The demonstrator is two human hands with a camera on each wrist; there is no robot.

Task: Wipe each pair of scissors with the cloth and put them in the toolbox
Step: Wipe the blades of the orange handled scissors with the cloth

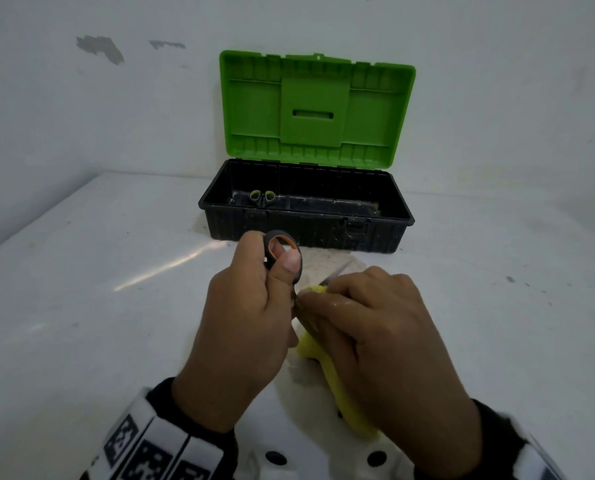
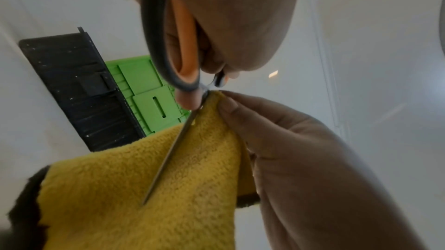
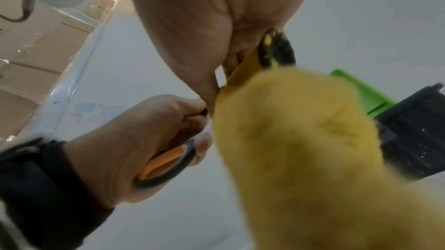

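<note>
My left hand (image 1: 254,306) grips the black-and-orange handles of a pair of scissors (image 1: 284,252), thumb over one loop. In the left wrist view the handle (image 2: 173,44) sits in my palm and the steel blade (image 2: 168,159) runs down across the yellow cloth (image 2: 149,197). My right hand (image 1: 375,327) pinches the yellow cloth (image 1: 327,368) round the blade near the pivot; only the blade tip shows past its fingers in the head view. The toolbox (image 1: 306,216), black with its green lid (image 1: 317,105) raised, stands behind my hands. Green-handled scissors (image 1: 263,197) lie inside it at the left.
The toolbox stands on a white table (image 1: 81,289) against a white wall. The table's left edge runs diagonally at the far left. A dusty patch (image 1: 327,263) lies on the table just in front of the toolbox.
</note>
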